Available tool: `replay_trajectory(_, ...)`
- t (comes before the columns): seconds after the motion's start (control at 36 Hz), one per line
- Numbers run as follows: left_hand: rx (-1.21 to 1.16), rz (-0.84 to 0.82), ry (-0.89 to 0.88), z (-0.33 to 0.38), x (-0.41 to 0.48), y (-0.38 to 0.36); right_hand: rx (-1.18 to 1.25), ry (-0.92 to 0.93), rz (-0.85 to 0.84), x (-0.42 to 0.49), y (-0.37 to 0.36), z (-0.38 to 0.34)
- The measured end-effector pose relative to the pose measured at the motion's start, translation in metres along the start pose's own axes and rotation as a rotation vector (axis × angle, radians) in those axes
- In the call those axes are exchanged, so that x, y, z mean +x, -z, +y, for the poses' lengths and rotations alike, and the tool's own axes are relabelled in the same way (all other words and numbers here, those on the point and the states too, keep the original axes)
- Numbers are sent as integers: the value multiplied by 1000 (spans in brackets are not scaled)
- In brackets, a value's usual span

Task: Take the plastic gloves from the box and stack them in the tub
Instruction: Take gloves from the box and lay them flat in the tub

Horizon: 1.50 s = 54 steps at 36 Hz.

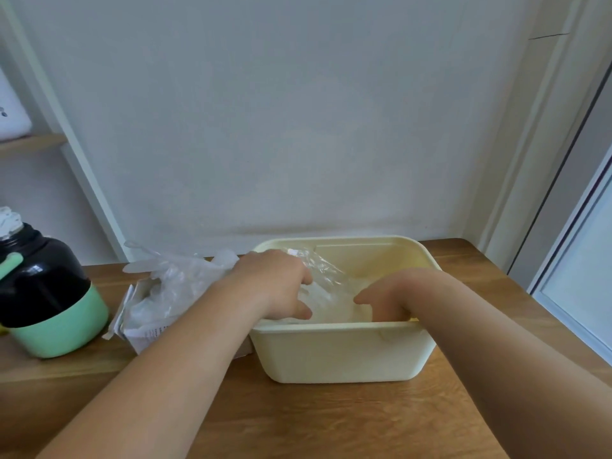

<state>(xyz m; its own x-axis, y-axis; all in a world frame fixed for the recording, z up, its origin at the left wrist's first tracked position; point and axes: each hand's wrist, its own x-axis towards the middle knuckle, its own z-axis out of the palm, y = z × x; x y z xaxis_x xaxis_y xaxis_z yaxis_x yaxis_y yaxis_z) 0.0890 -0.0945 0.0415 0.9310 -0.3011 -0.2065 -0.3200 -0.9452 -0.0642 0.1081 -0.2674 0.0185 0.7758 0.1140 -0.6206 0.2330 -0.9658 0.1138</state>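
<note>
A cream plastic tub point(341, 354) stands on the wooden table in front of me. Clear plastic gloves point(331, 283) lie crumpled inside it. My left hand point(276, 283) reaches over the tub's left rim, its fingers curled round a clear glove. My right hand point(387, 299) is down inside the tub on the right with the thumb spread. Its fingers point straight down onto the gloves, and the front wall hides the tips. Left of the tub stands the white glove box point(145, 337), with more clear gloves point(175, 279) bulging out of its top.
A black and mint-green bottle point(49, 303) stands at the table's left edge. The white wall point(298, 127) rises directly behind the tub. A window frame point(576, 266) runs along the right side. Bare wooden tabletop point(298, 422) lies in front of the tub.
</note>
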Motion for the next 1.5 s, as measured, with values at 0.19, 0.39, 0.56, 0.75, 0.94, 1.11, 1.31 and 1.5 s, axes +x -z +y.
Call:
replay_trajectory(0.19,71,-403,-71,10,26,-17,57,14,68,-3,-1,0)
replay_trajectory(0.39,-119,-295,-78,7,25,-14,273,38,342,-14,3,-2)
replay_trajectory(0.56,-404,191,-120,-16,5,-4,513,155,611,-22,15,-14)
replay_trajectory(0.75,-785,701,8,-62,-31,-2,749,344,759,-20,26,-56)
replay_trajectory(0.94,-831,786,233,-108,-53,-25,849,535,936,-15,38,-112)
replay_trajectory(1.11,-1009,674,262,-115,-55,-50,494,490,815,1,45,-153)
replay_trajectory(1.31,-1143,662,244,-120,-57,-61,453,462,832,11,45,-154)
replay_trajectory(1.5,-1140,620,193,-115,-55,-63,878,502,810,10,43,-146)
